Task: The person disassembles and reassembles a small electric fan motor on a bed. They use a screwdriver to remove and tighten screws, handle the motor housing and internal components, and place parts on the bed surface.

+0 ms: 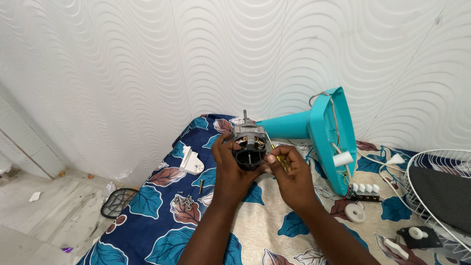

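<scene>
Gripping the fan motor (248, 143) w/ your left hand (230, 164), you're holding it up off the leaf-print bed (147, 206) so its open end faces you; right hand (293, 175) is pinching a yellow screwdriver (275, 154) beside it. Teal fan base (324, 132) is lying just right of that hand.

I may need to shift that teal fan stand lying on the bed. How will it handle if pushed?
The stand looks like stiff moulded plastic, probably light for its size. Lying on its side on its round base, it may roll or pivot. Loose white wires trail from the base, so they would likely drag along.
</scene>
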